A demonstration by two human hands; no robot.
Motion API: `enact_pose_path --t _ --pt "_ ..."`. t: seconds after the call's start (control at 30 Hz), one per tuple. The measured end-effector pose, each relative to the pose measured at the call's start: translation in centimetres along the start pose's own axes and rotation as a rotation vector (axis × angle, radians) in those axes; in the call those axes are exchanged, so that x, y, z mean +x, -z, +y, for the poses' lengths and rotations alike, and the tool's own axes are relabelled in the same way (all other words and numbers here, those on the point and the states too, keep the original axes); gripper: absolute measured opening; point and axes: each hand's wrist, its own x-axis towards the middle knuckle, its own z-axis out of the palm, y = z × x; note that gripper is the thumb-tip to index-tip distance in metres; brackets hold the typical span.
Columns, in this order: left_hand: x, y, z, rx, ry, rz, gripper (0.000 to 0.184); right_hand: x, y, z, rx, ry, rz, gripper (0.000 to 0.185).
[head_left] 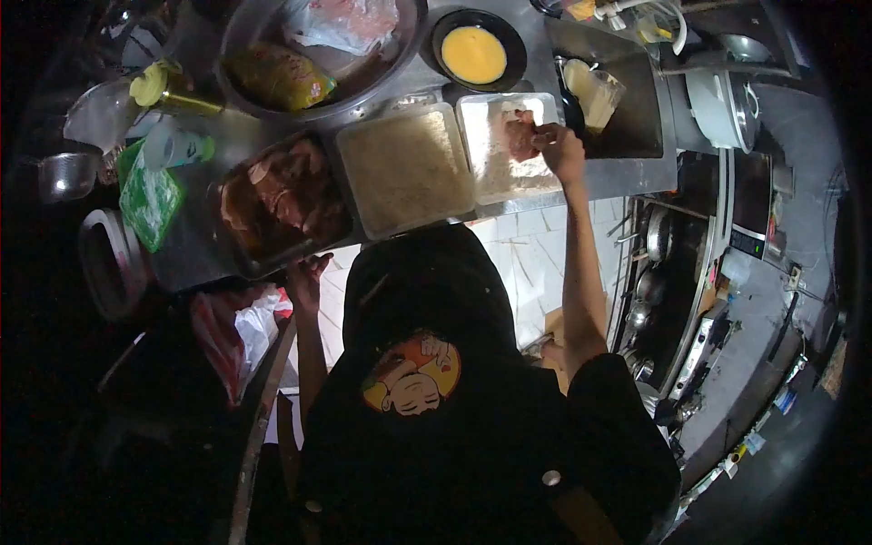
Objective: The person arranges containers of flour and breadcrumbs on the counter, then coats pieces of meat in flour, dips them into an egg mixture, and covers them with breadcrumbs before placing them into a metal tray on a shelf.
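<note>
My right hand [559,151] pinches a piece of raw meat [520,136] over the right tray [488,178], which holds white powder. Left of that tray stands a middle tray [406,168] with pale, crumb-like coating. Several slabs of raw meat [286,195] fill a dark metal tray further left. My left hand [309,280] is low, just below that meat tray's near edge, with its fingers curled; whether it touches the rim or holds anything is unclear. A black bowl [446,74] of yellow liquid sits behind the powder tray.
A large metal basin [352,104] with plastic bags stands at the back. The sink [638,127] is on the right. Bottles, a green packet [148,202] and a metal bowl [69,176] are at the left. A red and white bag [238,331] hangs below the counter edge.
</note>
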Motion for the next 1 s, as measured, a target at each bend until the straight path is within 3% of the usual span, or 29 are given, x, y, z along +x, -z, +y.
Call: enact_pose_path --t 0.17,0.27,0.4,0.5,0.53,0.6,0.63,0.73,0.8,0.83,0.87,0.93,1.0 --pt "0.6 1.1 -0.6 0.031 -0.043 -0.017 0.016 -2.9 1.8 -3.1 -0.042 0.107 0.11 0.013" --pt "1.3 2.1 -0.6 0.063 -0.007 -0.065 0.015 -3.3 -6.3 2.7 -0.282 0.104 0.005 0.015" --pt "0.1 -0.4 -0.2 0.127 -0.015 0.074 0.014 -4.1 -5.0 0.7 0.123 0.234 -0.039 0.019" --pt "0.2 0.4 -0.4 0.067 -0.072 0.095 0.014 -0.6 -5.1 1.5 0.298 0.088 -0.001 0.021" --pt "0.7 1.5 -0.3 0.04 -0.024 -0.026 0.019 0.6 -7.3 2.3 0.302 0.082 -0.001 0.021" --pt "0.9 2.3 0.0 0.023 0.027 -0.146 0.027 3.1 -14.0 6.2 1.089 0.237 -0.382 0.019" --pt "0.6 2.2 0.1 -0.002 0.038 -0.158 0.027 3.8 -14.6 6.2 1.095 0.231 -0.377 0.019" --pt "0.3 0.2 0.4 0.013 0.028 -0.123 0.026 5.2 -13.9 5.1 0.653 0.547 -0.288 0.022" --pt "-0.6 -1.4 0.5 0.049 0.002 -0.058 0.026 5.4 -10.5 3.9 0.49 0.299 -0.296 0.021" --pt "-0.7 -2.4 0.5 0.054 -0.002 0.021 0.018 5.4 -10.0 3.2 0.509 0.026 -0.31 0.026" --pt "-0.9 -2.9 0.6 0.06 -0.005 0.101 0.016 5.5 -10.6 3.2 0.51 0.031 -0.317 0.026" --pt "-0.5 -1.4 0.2 0.052 -0.021 0.046 0.016 5.6 -13.2 5.0 -0.001 0.175 -0.121 0.031" --pt "0.1 0.1 -0.1 0.037 -0.043 -0.009 0.016 6.7 -13.1 6.4 0.581 0.334 -0.294 0.036"
